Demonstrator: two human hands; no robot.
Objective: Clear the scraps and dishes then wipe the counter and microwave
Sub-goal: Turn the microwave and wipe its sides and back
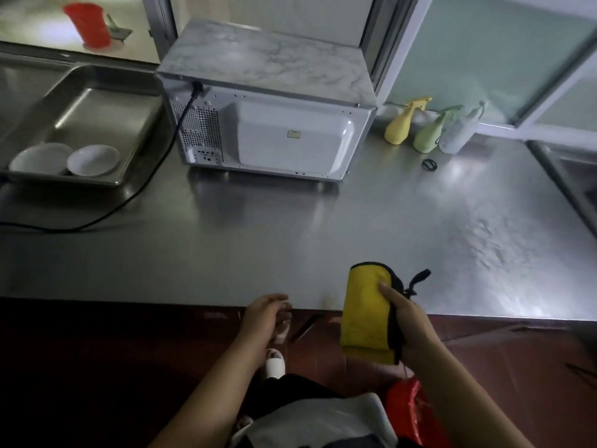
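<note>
At the far left a steel tray (pixel 97 101) sits on the counter (pixel 290 227), holding two white bowls (pixel 93 160) side by side near its front edge. Behind it, beyond a window, stands a red container (pixel 87 24). A black power cord (pixel 129 195) runs from the back of the microwave (pixel 268 124) down across the counter toward the left edge. The microwave stands near the back of the counter with its rear panel facing the camera and a marbled top. In the foreground, the left hand (pixel 263 315) hovers at the counter's front edge with its fingers loosely curled; it seems to hold nothing, though the dim light makes that hard to confirm. Just to its right, the right hand (pixel 407 318) grips a folded yellow cloth (pixel 365 308) with black trim, thumb pressed on its face, held over the counter's front edge. Further right, at the back by the window frame, three spray bottles stand in a row: a yellow one (pixel 400 127), a green one (pixel 429 134) and a clear one (pixel 458 134), with a small black ring (pixel 429 164) lying just in front of them. A red bag (pixel 410 412) shows low by the person's right side.
</note>
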